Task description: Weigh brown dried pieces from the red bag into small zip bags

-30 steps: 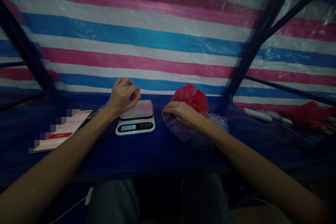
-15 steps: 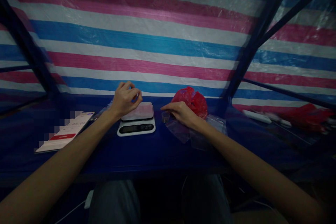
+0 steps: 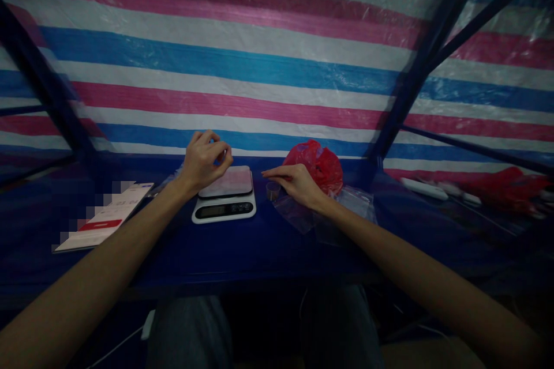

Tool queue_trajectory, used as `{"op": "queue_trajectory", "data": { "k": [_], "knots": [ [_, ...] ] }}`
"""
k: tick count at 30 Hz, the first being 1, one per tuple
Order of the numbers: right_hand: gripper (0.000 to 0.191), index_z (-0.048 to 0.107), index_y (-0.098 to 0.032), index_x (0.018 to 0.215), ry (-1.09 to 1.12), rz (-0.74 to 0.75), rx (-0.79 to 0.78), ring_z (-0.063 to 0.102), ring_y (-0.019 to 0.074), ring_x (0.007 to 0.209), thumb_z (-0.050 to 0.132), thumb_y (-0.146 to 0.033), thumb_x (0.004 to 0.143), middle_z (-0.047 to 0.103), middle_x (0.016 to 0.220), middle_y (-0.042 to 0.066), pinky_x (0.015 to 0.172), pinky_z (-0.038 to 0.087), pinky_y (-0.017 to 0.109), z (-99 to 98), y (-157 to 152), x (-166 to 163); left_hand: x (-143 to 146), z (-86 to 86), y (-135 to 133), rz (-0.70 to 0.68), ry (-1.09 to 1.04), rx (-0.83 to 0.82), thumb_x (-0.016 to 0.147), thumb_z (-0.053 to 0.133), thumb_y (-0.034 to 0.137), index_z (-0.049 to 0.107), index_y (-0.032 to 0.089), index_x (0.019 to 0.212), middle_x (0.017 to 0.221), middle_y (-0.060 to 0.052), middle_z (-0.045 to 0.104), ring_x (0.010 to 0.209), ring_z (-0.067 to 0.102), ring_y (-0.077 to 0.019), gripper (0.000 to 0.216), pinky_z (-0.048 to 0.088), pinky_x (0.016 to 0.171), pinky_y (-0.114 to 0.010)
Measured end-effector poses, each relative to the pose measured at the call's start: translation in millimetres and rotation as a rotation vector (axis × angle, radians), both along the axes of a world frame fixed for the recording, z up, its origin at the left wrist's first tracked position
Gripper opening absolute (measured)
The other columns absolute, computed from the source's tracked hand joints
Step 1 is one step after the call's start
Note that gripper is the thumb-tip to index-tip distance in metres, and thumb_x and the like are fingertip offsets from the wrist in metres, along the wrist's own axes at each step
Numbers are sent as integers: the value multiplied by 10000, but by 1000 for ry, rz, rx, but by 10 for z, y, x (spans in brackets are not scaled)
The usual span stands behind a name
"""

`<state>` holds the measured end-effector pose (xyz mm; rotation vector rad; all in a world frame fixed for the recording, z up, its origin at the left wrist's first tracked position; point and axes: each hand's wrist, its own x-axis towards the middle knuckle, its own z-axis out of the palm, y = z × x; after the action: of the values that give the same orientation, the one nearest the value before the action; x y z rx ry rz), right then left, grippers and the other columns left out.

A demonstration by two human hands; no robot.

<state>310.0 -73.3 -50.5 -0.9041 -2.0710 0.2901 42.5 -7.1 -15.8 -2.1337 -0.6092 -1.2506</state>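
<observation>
My left hand (image 3: 204,161) hovers over the back left of a white kitchen scale (image 3: 225,214), thumb and fingers curled into a pinch. Anything between those fingertips is too small or hidden to make out. Beside a small clear cup (image 3: 272,191), my right hand (image 3: 298,182) is low, its fingers pressed together and pointing left, just above the cup's rim. What they pinch, if anything, cannot be seen. Clear plastic bags (image 3: 357,203) lie under and beside the right wrist. A red plastic bag (image 3: 318,164) sits crumpled directly behind that hand.
A phone (image 3: 101,223) with a lit screen lies left of my left forearm. Crumpled clear plastic (image 3: 171,180) is behind that forearm. Blue metal posts (image 3: 415,81) frame the striped sheet (image 3: 242,69) at the back. A white object (image 3: 424,188) and red plastic are at far right.
The right fingertips have shifted slightly left and up relative to the cup. My left hand keeps its pinch over the scale, almost unmoved. The view has shifted a little.
</observation>
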Motion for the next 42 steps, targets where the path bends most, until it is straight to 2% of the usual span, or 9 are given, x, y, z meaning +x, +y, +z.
{"op": "queue_trajectory", "data": {
  "k": [3, 8, 12, 17, 23, 27, 33, 37, 42],
  "knots": [
    [264, 766, -224, 1113, -51, -13, -22, 747, 183, 937, 583, -162, 933, 785, 1066, 45, 861, 582, 318, 8, -12, -1, -3, -8, 11, 13, 10, -8, 815, 600, 156, 578, 211, 699, 666, -15, 569, 812, 571, -228, 130, 386, 744, -401],
    [348, 731, -206, 1192, -94, -70, 41, 733, 189, 983, 487, -129, 957, 779, 1086, 54, 903, 552, 338, 134, -45, 112, -32, -13, 27, 30, 15, -8, 819, 600, 164, 572, 211, 697, 653, -11, 569, 818, 580, -228, 133, 381, 741, -392],
    [262, 770, -211, 1063, -248, -89, 8, 724, 193, 897, 566, -133, 917, 782, 982, 55, 829, 545, 330, 231, -29, 323, -40, -4, 33, 30, 15, -27, 819, 600, 152, 569, 208, 688, 671, -14, 564, 756, 553, -202, 146, 376, 718, -376],
    [140, 772, -212, 968, -428, -32, 2, 678, 203, 888, 731, -191, 836, 742, 975, 61, 821, 514, 338, 134, 64, 472, -19, -3, 33, 20, 44, -60, 850, 580, 163, 542, 202, 662, 662, -11, 536, 696, 515, -178, 196, 359, 683, -358],
    [138, 742, -188, 848, -574, -37, 28, 628, 189, 858, 662, -76, 850, 660, 963, 73, 797, 501, 329, 1, 125, 453, 3, -30, 33, 12, 63, -96, 872, 566, 184, 534, 210, 669, 651, -6, 521, 719, 520, -188, 207, 350, 691, -365],
    [149, 738, -185, 852, -525, -106, 56, 630, 207, 906, 630, -85, 874, 662, 981, 82, 820, 502, 347, 58, 74, 411, 7, -30, 38, -8, 61, -66, 864, 578, 166, 536, 200, 665, 664, -9, 524, 712, 516, -180, 207, 347, 684, -357],
    [142, 743, -202, 964, -145, -150, 9, 670, 174, 872, 634, -140, 898, 736, 950, 42, 808, 515, 319, 173, -55, 218, 4, 7, 10, 13, 66, -47, 880, 559, 162, 536, 190, 661, 661, -6, 525, 704, 512, -170, 222, 349, 685, -345],
    [143, 754, -200, 956, -131, -97, 9, 673, 162, 848, 638, -142, 896, 740, 941, 40, 786, 518, 303, 159, -97, 130, 14, 25, -17, 20, 64, -52, 883, 556, 170, 540, 190, 656, 658, -7, 525, 706, 515, -172, 229, 353, 690, -346],
    [239, 758, -219, 1006, -160, -38, -4, 694, 166, 918, 592, -95, 887, 766, 996, 32, 838, 529, 307, 109, -90, 139, 34, 35, -40, -3, 58, -65, 880, 561, 172, 563, 188, 677, 680, -12, 537, 705, 514, -173, 204, 359, 690, -349]
  ]
}}
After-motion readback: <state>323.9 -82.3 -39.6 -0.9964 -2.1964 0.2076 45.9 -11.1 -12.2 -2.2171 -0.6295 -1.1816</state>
